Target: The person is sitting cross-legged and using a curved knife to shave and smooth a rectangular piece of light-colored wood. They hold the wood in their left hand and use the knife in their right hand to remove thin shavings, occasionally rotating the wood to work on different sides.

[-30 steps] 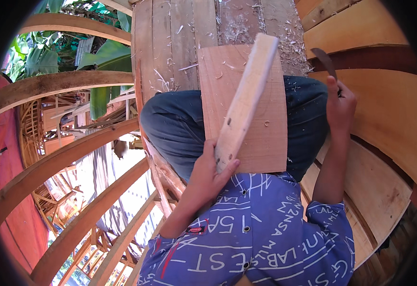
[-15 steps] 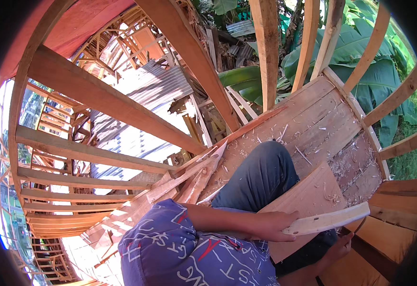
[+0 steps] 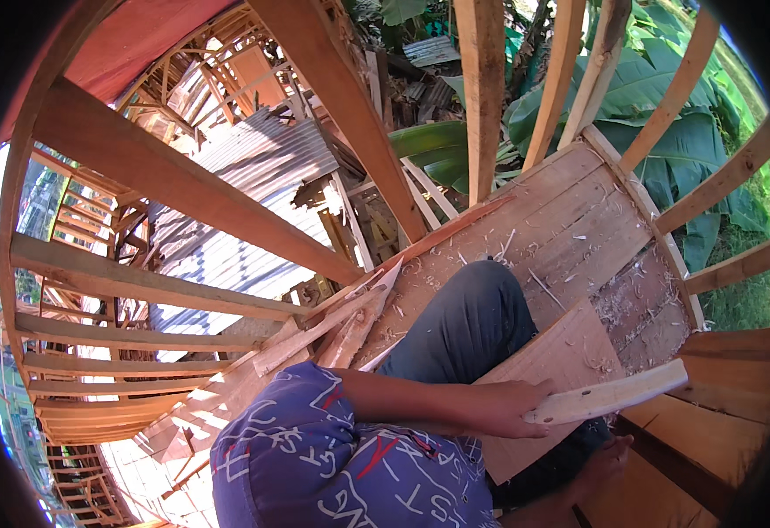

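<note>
My left hand (image 3: pixel 517 409) is closed around the near end of a pale, slightly curved wooden strip (image 3: pixel 614 392). A few dark spots mark the strip's face, and its far end points right. Beneath it, a broad flat wooden board (image 3: pixel 574 343) lies slanted across my lap, against my raised knee (image 3: pixel 482 308). My right hand (image 3: pixel 609 458) is lower, beyond the board's lower right edge, its fingers curled. What it holds cannot be made out now.
Curled shavings (image 3: pixel 609 352) litter the plank floor (image 3: pixel 570 220). Upright wooden posts (image 3: pixel 482 97) and slats fence the platform. Loose wood pieces (image 3: pixel 350 330) lie left of my knee. Planks (image 3: pixel 702 440) stand at the right. Corrugated roofing (image 3: pixel 244 194) and banana leaves (image 3: pixel 658 97) are beyond.
My right hand has drawn back left and slightly down from the strip; the thin dark edge seen by it earlier no longer shows. The strip's far end has tilted up slightly.
</note>
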Demonstrator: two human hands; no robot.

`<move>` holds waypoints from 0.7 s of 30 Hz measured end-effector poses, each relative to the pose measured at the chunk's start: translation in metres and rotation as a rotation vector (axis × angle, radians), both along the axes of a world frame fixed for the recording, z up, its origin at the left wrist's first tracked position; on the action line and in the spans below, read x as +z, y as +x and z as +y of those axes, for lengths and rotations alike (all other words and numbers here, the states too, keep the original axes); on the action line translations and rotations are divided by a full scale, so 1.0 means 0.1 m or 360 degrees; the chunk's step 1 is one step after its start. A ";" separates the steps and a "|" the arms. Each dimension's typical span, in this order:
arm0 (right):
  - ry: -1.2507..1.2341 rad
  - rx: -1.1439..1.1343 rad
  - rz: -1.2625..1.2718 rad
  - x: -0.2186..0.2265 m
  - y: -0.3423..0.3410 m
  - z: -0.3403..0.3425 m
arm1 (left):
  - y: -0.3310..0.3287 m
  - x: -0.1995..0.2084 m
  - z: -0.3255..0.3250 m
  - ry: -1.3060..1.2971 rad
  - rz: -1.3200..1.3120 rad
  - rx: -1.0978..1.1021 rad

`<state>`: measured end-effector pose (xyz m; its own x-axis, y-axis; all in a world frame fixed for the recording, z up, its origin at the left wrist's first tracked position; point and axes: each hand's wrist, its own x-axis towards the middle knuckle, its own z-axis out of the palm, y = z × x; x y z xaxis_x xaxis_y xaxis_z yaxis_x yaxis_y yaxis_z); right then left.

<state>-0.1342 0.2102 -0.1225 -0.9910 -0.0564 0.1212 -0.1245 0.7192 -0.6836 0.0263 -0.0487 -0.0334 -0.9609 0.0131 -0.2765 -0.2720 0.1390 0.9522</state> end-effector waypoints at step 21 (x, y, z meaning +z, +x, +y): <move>0.0039 0.0727 0.0183 0.81 0.41 -0.65 | -0.12 -0.09 -0.07 0.1197 -0.0336 -0.0127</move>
